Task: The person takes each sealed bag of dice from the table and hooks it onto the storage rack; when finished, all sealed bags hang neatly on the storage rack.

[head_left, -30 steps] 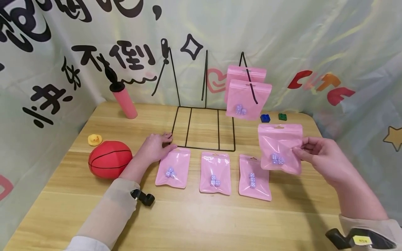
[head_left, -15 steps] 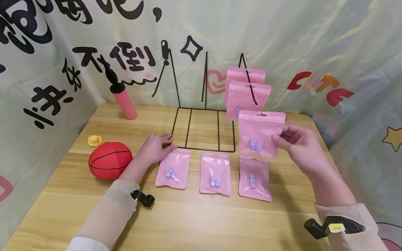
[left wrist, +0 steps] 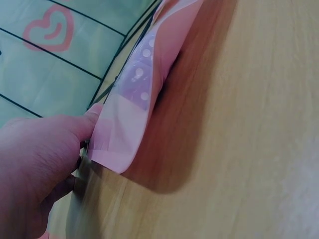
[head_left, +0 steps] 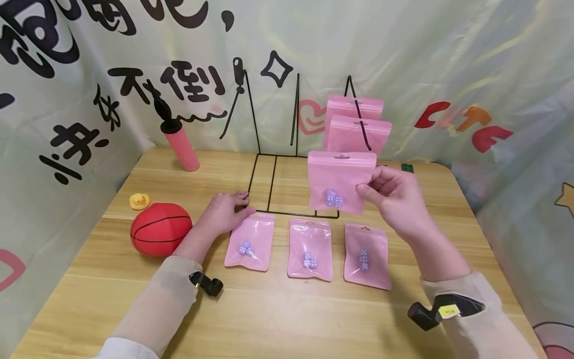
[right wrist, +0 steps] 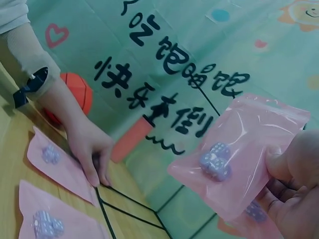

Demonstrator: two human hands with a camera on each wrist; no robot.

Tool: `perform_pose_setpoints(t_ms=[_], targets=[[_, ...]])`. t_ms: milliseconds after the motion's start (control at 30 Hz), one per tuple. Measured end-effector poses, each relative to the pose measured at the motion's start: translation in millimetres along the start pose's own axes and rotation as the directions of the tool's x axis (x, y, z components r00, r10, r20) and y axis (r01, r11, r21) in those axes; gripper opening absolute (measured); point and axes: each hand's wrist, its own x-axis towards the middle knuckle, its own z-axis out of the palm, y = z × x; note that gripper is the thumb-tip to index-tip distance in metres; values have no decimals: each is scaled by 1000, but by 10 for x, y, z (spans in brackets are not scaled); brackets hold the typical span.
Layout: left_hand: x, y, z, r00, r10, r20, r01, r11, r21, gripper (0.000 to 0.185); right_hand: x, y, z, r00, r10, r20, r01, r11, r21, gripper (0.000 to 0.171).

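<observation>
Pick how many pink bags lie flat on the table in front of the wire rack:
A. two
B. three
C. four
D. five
B: three bags lie in a row on the table; a fourth is held up in the right hand, and two more hang on the rack.

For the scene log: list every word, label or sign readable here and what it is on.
"不倒" black characters on the backdrop cloth; the other black characters there are cut off.
Red and orange letters on the cloth: too warped to read.
Yellow tag on the right wrist strap: too small.
Pink pouches: no print.
</observation>
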Motion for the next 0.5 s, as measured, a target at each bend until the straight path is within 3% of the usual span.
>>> perform_pose_setpoints(t_ms=[500], targets=[[5,-14,13,1000,3,-8,-3,1000,-3,47,202,-66,497,997,-69,43,64,991,120,4]])
